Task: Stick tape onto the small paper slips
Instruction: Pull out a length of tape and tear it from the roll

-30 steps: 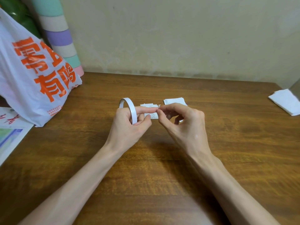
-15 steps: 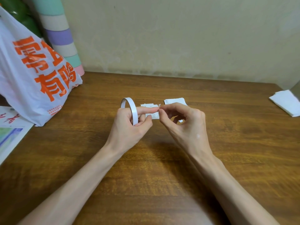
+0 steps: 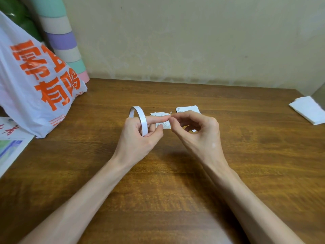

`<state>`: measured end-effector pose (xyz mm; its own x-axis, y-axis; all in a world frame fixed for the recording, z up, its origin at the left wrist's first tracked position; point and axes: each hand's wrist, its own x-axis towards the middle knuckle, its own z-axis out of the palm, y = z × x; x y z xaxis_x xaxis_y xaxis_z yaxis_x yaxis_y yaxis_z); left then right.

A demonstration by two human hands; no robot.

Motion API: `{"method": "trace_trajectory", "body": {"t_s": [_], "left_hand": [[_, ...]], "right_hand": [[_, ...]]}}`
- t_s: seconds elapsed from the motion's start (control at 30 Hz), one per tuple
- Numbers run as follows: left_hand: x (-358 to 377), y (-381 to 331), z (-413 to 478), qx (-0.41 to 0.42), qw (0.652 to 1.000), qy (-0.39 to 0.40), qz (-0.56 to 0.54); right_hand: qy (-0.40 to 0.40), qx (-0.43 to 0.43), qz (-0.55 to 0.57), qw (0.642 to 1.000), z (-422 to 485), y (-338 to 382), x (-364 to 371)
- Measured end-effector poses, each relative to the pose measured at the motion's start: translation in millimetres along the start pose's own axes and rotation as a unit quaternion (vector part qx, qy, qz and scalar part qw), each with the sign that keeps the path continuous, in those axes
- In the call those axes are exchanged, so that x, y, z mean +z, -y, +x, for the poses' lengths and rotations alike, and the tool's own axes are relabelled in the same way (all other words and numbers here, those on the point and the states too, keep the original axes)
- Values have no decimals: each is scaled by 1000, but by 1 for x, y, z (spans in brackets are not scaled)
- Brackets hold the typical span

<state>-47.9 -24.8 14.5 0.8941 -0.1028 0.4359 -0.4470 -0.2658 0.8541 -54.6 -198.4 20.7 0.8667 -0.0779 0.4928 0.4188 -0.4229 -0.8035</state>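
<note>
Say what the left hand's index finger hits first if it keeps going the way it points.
The left hand holds the tape roll; its index finger points right, at the right hand. It would probably meet that hand's pinched fingertips first, already nearly touching. Depth is unclear.

One head cam, wide-angle, looks fwd and down, close over the wooden table (image 3: 175, 182) toward the wall (image 3: 193, 41).

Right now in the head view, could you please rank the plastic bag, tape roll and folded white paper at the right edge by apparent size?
1. Plastic bag, though it sits cropped.
2. Folded white paper, also cropped.
3. Tape roll, slightly smaller; close call.
</note>
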Motion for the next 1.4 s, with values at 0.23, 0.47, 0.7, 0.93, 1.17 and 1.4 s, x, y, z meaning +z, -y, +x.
{"method": "trace_trajectory", "body": {"t_s": [0.23, 0.47, 0.7, 0.93, 1.17, 1.4], "left_hand": [[1, 0, 0, 9, 1000, 1, 8], [0, -2, 4, -12, 997, -74, -15], [1, 3, 2, -38, 997, -64, -25], [2, -2, 0, -32, 999, -31, -18], [4, -1, -1, -24, 1000, -11, -11], [3, 1, 0, -24, 1000, -12, -13]], "right_hand": [[-4, 11, 7, 1000, 0, 0, 0], [17, 10, 15, 1000, -2, 1, 1], [35, -7, 21, 999, -4, 0, 4], [-5, -29, -9, 1000, -4, -3, 4], [-26, -49, -63, 996, -5, -2, 3], [-19, -46, -65, 997, -6, -1, 3]]}}
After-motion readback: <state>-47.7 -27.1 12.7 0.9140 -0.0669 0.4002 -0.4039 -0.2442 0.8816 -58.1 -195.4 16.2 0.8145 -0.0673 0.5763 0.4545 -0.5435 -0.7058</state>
